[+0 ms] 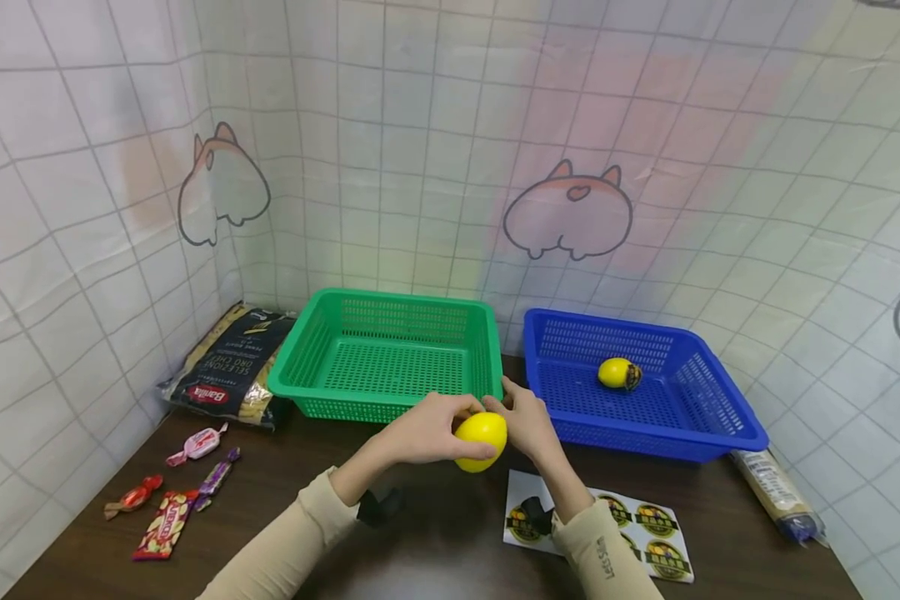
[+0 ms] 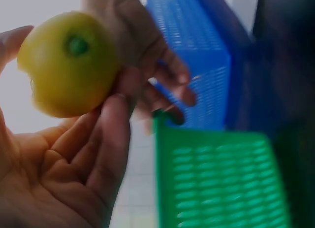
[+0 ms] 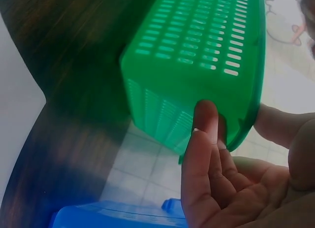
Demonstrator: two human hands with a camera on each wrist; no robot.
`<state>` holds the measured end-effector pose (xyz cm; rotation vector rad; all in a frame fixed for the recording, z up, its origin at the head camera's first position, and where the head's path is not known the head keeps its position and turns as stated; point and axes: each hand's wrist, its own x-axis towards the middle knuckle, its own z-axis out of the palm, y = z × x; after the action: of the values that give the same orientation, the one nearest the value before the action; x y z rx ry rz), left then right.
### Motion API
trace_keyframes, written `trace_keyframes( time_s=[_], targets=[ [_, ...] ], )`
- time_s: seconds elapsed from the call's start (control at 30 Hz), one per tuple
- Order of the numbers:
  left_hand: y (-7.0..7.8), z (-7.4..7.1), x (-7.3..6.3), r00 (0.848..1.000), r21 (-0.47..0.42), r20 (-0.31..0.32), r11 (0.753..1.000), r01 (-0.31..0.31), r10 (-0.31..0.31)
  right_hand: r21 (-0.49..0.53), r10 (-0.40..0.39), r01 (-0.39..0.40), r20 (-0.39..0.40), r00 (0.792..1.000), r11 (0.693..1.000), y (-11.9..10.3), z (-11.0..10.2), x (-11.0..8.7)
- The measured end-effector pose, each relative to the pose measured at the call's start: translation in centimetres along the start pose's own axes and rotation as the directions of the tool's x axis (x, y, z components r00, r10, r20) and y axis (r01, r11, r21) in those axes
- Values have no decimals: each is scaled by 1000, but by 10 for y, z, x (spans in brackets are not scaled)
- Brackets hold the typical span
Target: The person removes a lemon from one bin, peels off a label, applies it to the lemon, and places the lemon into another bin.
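Note:
My left hand (image 1: 431,429) holds a yellow lemon (image 1: 482,442) between thumb and fingers, above the table in front of a green basket (image 1: 386,398). In the left wrist view the lemon (image 2: 66,70) shows a small green spot on one end. My right hand (image 1: 528,421) is at the green basket's near right corner. In the right wrist view the thumb meets the rim of the green basket (image 3: 172,75), and the fingers (image 3: 206,119) lie along the outer wall. Another yellow lemon (image 1: 612,372) with a dark label lies in the blue basket (image 1: 637,433).
A pasta bag (image 1: 221,367) lies left of the green basket. Several wrapped candies, including a red packet (image 1: 163,525), lie at the front left. A sheet of round stickers (image 1: 656,546) is partly under my right forearm. A long package (image 1: 780,492) lies at the right by the wall.

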<state>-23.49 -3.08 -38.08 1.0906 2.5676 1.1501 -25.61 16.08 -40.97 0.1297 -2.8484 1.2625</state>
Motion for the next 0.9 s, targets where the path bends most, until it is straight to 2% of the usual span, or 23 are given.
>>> trace_keyframes(
  time_s=[0.13, 0.33, 0.43, 0.57, 0.7, 0.9],
  targets=[
    [-13, 18, -6, 995, -26, 39, 996, 88, -87, 13, -12, 12, 17, 1000, 1000, 4, 2, -3],
    [-34, 44, -12, 973, -16, -5, 973, 229, -229, 6, 21, -21, 69, 997, 1000, 7, 2, -8],
    [-41, 54, -13, 961, -14, -7, 961, 276, -276, 0, 34, -34, 85, 996, 999, 8, -2, -11],
    [-45, 59, -15, 954, -11, 3, 954, 299, -299, 1, 41, -41, 94, 995, 999, 10, -10, -17],
    [-43, 57, -16, 953, -9, -6, 953, 304, -304, -30, 30, -27, 100, 995, 999, 11, -20, -24],
    [-42, 55, -18, 949, 0, 9, 949, 315, -315, -77, -6, 21, 197, 980, 997, 18, -28, -38]
  ],
)
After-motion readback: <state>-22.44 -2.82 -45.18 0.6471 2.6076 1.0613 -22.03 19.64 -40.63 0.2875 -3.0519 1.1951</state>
